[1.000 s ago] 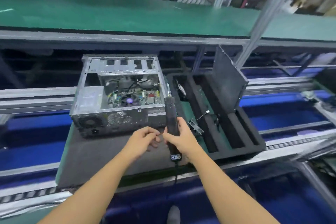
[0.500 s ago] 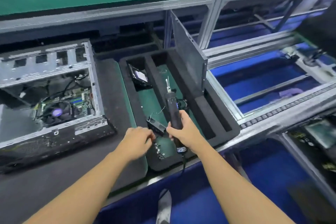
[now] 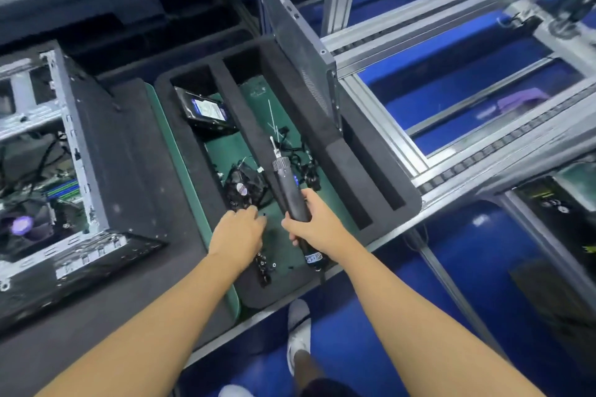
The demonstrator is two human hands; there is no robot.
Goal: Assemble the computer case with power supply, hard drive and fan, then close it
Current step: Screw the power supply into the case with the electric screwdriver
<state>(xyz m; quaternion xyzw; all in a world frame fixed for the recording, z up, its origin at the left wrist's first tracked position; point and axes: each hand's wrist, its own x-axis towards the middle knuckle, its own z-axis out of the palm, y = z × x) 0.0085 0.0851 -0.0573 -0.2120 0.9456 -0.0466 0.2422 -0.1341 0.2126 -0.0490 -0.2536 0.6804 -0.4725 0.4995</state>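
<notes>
Fan [image 3: 240, 186] lies in the foam tray's [image 3: 364, 184] left compartment, just beyond the left hand [image 3: 237, 235], the nearer hand; whether its fingers hold anything cannot be determined. Right hand [image 3: 317, 229] grips the electric screwdriver [image 3: 290, 190], bit pointing away.

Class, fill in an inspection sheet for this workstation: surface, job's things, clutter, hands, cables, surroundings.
Surface: dark mat bears the open computer case; foam tray beside it.
Job's things: hard drive and fan lie in the tray; side panel stands upright in it.
Clutter: loose screws at the tray's near end.
Hands: left hand at the fan, grip hidden; right hand grips electric screwdriver.
Cables: black cables beside the screwdriver.
Surroundings: aluminium frame, blue floor.
</notes>
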